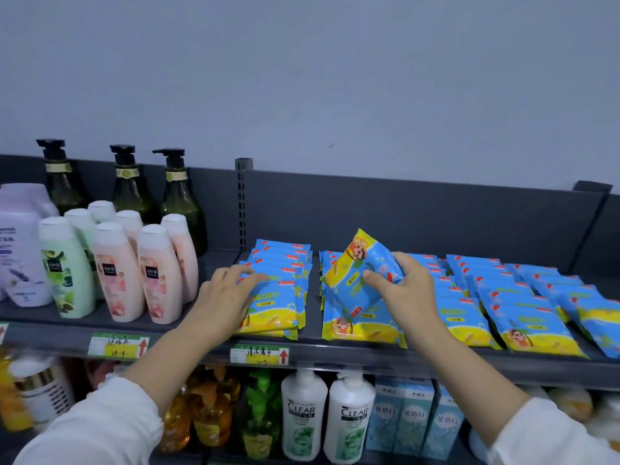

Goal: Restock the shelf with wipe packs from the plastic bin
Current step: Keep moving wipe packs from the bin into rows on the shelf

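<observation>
Nearest the camera, below my white sleeves, the lower shelf (503, 370) carries white shampoo bottles (327, 417) and pale blue boxes (412, 421). Above it my left hand (223, 297) lies flat and open-fingered on the leftmost stack of wipe packs (278, 297), pressing it down rather than gripping. My right hand (407, 293) is closed on one wipe pack (360, 273) — thumb on the printed face, fingers behind — held tilted just above the second stack (362, 325). The plastic bin is nowhere in view.

To land this one well, I judge I should level the pack, turn it to match the print direction of its neighbours, and lay it square on the second stack so it cannot slide off the shelf lip. Further right, more rows of packs (523, 310) lie overlapped — they look full. Behind on the left stand pink bottles (157, 273) and dark pump bottles (181, 203).
</observation>
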The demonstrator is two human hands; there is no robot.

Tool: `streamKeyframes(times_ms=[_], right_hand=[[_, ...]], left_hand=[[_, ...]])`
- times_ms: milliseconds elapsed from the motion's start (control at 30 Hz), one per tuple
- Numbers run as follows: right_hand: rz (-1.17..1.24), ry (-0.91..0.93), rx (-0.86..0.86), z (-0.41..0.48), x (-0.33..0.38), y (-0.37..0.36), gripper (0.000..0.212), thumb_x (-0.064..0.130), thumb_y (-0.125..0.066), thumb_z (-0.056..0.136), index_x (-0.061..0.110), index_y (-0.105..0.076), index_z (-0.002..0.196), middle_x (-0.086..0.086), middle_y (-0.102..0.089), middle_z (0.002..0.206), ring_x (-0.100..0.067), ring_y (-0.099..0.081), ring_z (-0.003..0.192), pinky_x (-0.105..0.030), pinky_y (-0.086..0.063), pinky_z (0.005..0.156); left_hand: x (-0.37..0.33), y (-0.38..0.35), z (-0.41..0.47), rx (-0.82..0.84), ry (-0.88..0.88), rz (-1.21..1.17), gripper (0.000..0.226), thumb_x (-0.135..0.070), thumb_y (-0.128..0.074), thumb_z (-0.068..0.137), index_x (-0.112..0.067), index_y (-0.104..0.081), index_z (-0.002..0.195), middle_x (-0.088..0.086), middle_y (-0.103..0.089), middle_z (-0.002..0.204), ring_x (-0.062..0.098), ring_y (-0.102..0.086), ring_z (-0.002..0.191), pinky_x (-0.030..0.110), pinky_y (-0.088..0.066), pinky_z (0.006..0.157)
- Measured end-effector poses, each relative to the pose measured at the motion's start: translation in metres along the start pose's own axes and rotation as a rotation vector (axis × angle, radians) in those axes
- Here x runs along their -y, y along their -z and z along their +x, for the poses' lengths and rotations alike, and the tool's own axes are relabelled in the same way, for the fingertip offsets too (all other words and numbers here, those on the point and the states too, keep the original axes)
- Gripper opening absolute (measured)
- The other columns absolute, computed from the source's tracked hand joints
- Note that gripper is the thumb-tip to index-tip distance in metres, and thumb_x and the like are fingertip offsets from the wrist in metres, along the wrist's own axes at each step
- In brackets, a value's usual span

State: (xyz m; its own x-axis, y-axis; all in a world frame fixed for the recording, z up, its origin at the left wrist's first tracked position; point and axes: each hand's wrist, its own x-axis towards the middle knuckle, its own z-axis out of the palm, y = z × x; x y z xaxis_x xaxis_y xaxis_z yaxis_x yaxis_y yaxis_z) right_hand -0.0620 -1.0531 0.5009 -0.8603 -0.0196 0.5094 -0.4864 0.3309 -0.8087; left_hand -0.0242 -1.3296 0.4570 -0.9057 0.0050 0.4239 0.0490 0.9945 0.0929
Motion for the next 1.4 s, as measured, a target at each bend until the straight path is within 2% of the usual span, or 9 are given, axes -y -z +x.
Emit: streamKeyframes(times_ms=[100, 200, 267, 567, 900, 1067, 1200, 1300, 1400], right_hand=[[0.009, -0.009, 0.004, -0.002, -0.002, 0.0, 0.016, 0.021, -0.073, 0.076, 0.011, -0.062, 0.08, -0.015, -0.064, 0.087, -0.034, -0.061, 0.084, -0.053, -0.051, 0.073], [0.02, -0.016, 0.008, -0.003, -0.002, 0.0, 0.013, 0.019, -0.074, 0.077, 0.015, -0.062, 0.079, -0.013, -0.064, 0.086, -0.033, -0.061, 0.083, -0.052, -0.052, 0.073], [0.022, -0.014, 0.012, -0.003, -0.001, 0.0, 0.013, 0.02, -0.074, 0.077, 0.016, -0.062, 0.079, -0.012, -0.064, 0.087, -0.033, -0.061, 0.083, -0.052, -0.052, 0.073], [0.027, -0.034, -0.006, 0.0, -0.007, 0.0, 0.013, 0.017, -0.073, 0.078, 0.011, -0.062, 0.083, -0.015, -0.065, 0.088, -0.033, -0.062, 0.084, -0.051, -0.053, 0.074], [0.032, -0.045, -0.043, 0.006, -0.01, 0.001, 0.01, 0.015, -0.073, 0.078, 0.013, -0.063, 0.082, -0.013, -0.064, 0.089, -0.032, -0.061, 0.085, -0.051, -0.052, 0.076], [0.01, -0.032, -0.043, 0.006, -0.013, 0.002, 0.013, 0.016, -0.072, 0.079, 0.009, -0.063, 0.084, -0.015, -0.063, 0.088, -0.033, -0.06, 0.084, -0.049, -0.052, 0.074], [-0.003, -0.025, -0.038, 0.005, -0.013, 0.003, 0.016, 0.016, -0.072, 0.079, 0.005, -0.062, 0.084, -0.016, -0.062, 0.088, -0.033, -0.059, 0.084, -0.049, -0.051, 0.074], [-0.016, -0.022, -0.038, 0.003, -0.014, 0.0, 0.019, 0.017, -0.073, 0.077, 0.004, -0.061, 0.083, -0.018, -0.062, 0.088, -0.035, -0.058, 0.084, -0.052, -0.05, 0.075], [-0.021, -0.025, -0.035, 0.0, -0.012, -0.002, 0.019, 0.017, -0.073, 0.077, 0.004, -0.059, 0.08, -0.02, -0.061, 0.085, -0.036, -0.056, 0.081, -0.053, -0.049, 0.073]], left_hand=[[-0.012, -0.002, -0.004, -0.006, -0.065, 0.001, 0.039, -0.015, -0.054, 0.091, -0.027, -0.054, 0.129, 0.002, -0.048, 0.134, 0.027, -0.043, 0.113, 0.042, -0.045, 0.087], [-0.026, -0.001, -0.006, 0.121, 0.031, -0.015, 0.055, -0.049, -0.051, 0.09, -0.025, -0.043, 0.139, -0.001, -0.035, 0.146, 0.025, -0.031, 0.128, 0.038, -0.04, 0.098], [-0.03, 0.001, -0.007, 0.202, 0.064, 0.02, 0.07, -0.058, -0.056, 0.082, -0.029, -0.035, 0.143, -0.006, -0.026, 0.151, 0.021, -0.023, 0.133, 0.038, -0.04, 0.098], [-0.03, -0.001, 0.003, 0.24, 0.134, 0.074, 0.071, -0.048, -0.06, 0.084, -0.032, -0.027, 0.145, -0.01, -0.015, 0.156, 0.02, -0.015, 0.139, 0.039, -0.041, 0.097], [-0.031, -0.009, 0.016, 0.106, 0.185, -0.027, 0.069, -0.045, -0.069, 0.077, -0.031, -0.039, 0.138, -0.008, -0.028, 0.151, 0.019, -0.023, 0.136, 0.042, -0.037, 0.098], [-0.026, -0.012, 0.006, 0.178, 0.153, -0.08, 0.07, -0.042, -0.07, 0.077, -0.03, -0.04, 0.14, -0.009, -0.027, 0.152, 0.019, -0.02, 0.137, 0.036, -0.031, 0.104], [-0.017, -0.012, -0.005, 0.201, 0.127, -0.139, 0.052, -0.038, -0.06, 0.088, -0.034, -0.044, 0.138, -0.011, -0.026, 0.153, 0.02, -0.019, 0.138, 0.037, -0.028, 0.106], [-0.01, -0.014, -0.007, 0.16, 0.115, -0.184, 0.035, -0.031, -0.05, 0.095, -0.035, -0.054, 0.129, -0.008, -0.036, 0.149, 0.022, -0.028, 0.133, 0.037, -0.031, 0.105], [-0.007, -0.017, -0.008, 0.138, 0.088, -0.172, 0.035, -0.02, -0.054, 0.094, -0.031, -0.057, 0.127, -0.005, -0.04, 0.146, 0.022, -0.032, 0.131, 0.033, -0.029, 0.107]])
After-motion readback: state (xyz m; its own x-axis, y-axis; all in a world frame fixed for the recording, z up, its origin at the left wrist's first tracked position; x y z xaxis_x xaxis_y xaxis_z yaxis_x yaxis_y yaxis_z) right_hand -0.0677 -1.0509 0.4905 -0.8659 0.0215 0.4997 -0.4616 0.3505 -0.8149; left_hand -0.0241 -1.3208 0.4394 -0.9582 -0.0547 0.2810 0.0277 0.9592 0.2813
